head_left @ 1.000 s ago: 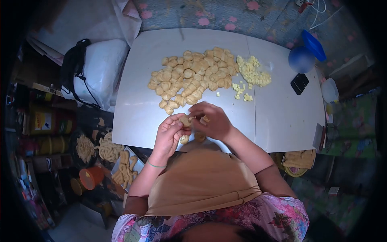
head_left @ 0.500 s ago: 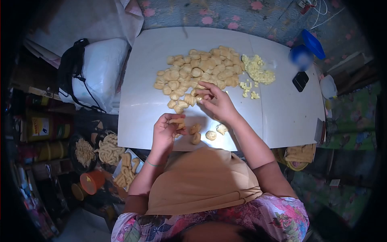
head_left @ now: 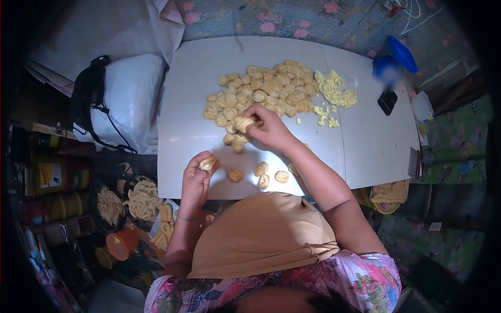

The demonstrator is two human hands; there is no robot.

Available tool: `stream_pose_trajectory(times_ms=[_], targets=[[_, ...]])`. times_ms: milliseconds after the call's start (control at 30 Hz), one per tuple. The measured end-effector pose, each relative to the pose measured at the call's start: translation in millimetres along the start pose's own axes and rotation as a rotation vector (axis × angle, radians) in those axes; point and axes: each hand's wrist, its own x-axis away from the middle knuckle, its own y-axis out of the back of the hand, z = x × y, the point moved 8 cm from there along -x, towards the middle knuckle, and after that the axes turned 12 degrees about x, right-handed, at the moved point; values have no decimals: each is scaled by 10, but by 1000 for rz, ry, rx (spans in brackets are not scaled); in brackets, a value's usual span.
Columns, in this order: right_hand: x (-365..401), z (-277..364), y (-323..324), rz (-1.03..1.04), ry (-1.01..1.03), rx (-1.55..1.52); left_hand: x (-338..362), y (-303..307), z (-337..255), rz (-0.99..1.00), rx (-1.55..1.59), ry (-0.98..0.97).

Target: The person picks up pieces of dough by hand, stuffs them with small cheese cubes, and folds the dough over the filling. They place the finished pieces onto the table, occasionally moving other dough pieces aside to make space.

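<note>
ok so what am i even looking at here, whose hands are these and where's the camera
No machine here: one camera worn on a person's head looks down at their own two bare hands. The white table carries a big pile of tan puffy pieces, a smaller heap of pale yellow bits to its right, and a few loose pieces near the front edge. The left hand pinches one tan piece by the table's front edge. The right hand grips a second piece at the pile's near side.
</note>
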Motion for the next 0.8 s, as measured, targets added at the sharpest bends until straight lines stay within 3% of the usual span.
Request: stream_pose_trajectory(times_ms=[100,133,200,233,333,400,433,500,600,633,733,767,800], targets=[[99,138,18,76,-149,-559,34,28,-37,-74,-332,61],[142,109,1,143,-205,-525,44,34,-47,-109,-453,109],[264,25,-10,276,-316,-455,7,-95,-179,67,-1024,-178],[299,-28,8,241,-330,-489,28,-196,-193,158,-1303,-331],[445,-83,14,147,-358,-641,108,-357,-232,48,-1598,-579],[553,18,63,92,-355,-809,1,-262,-152,87,-1659,-374],[592,55,74,101,-304,-816,-39,-211,-106,107,-1687,-272],[668,100,105,117,-203,-829,7,-282,-131,92,-1806,-472],[719,3,72,87,5,-562,145,-550,-168,144,-1923,-674],[743,210,52,192,102,-276,200,-692,-165,175,-1953,-725],[904,506,-67,331,-228,-248,210,-867,156,416,-641,-149],[910,497,-111,213,-64,-150,276,-1003,261,368,-324,-13],[907,495,-73,158,16,-70,259,-977,327,306,-270,45]])
